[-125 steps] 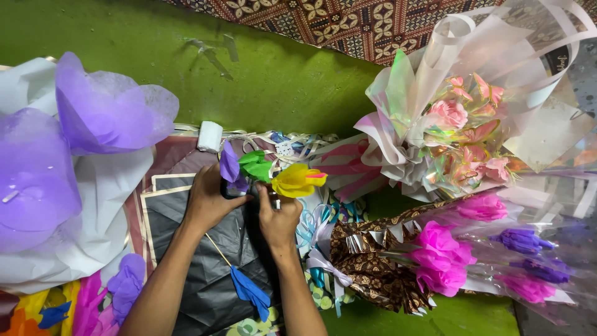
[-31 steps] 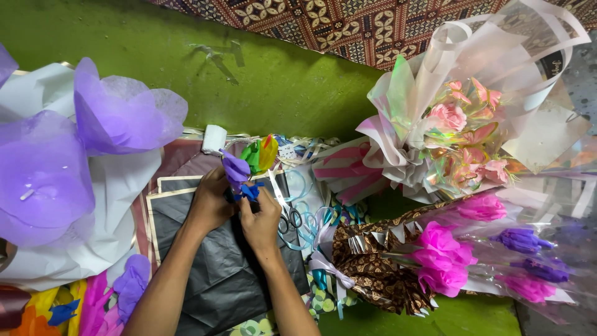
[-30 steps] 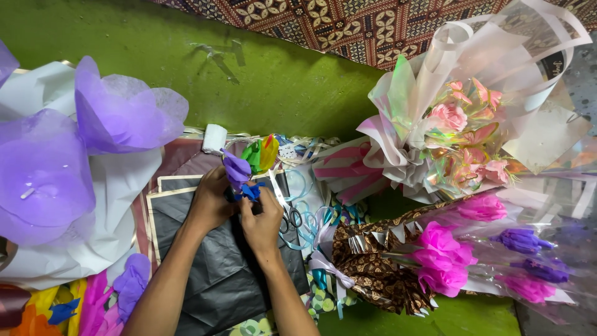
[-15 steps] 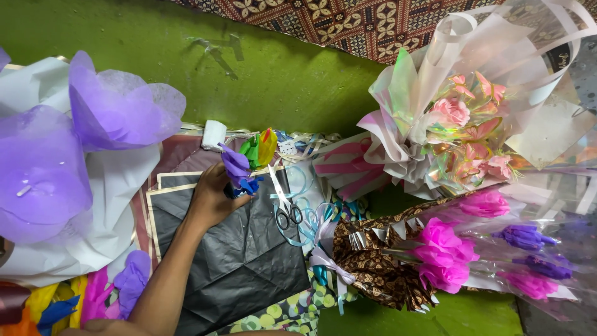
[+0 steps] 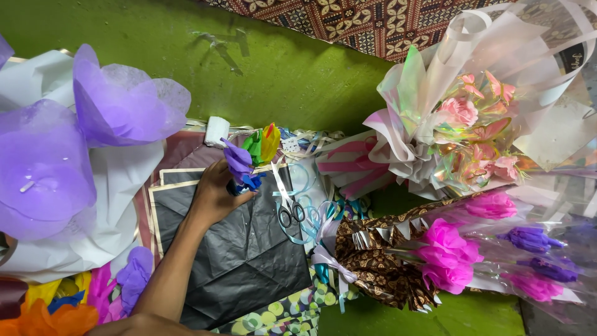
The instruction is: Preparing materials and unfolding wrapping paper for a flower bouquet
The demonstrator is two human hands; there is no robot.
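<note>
My fingers [image 5: 219, 180] are closed around a small bunch of paper flowers [image 5: 247, 158], left hand [image 5: 214, 198] resting over black wrapping paper [image 5: 242, 261] on the green floor [image 5: 280, 68]. The bunch's long axis points away from me, blooms toward the scissors [image 5: 287, 199].

purple paper flower [image 5: 237, 160], black sheet [image 5: 242, 249]

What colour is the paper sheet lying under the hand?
Black, with a pale border; the paper sheet shows best in the head view, beneath the left hand.
</note>
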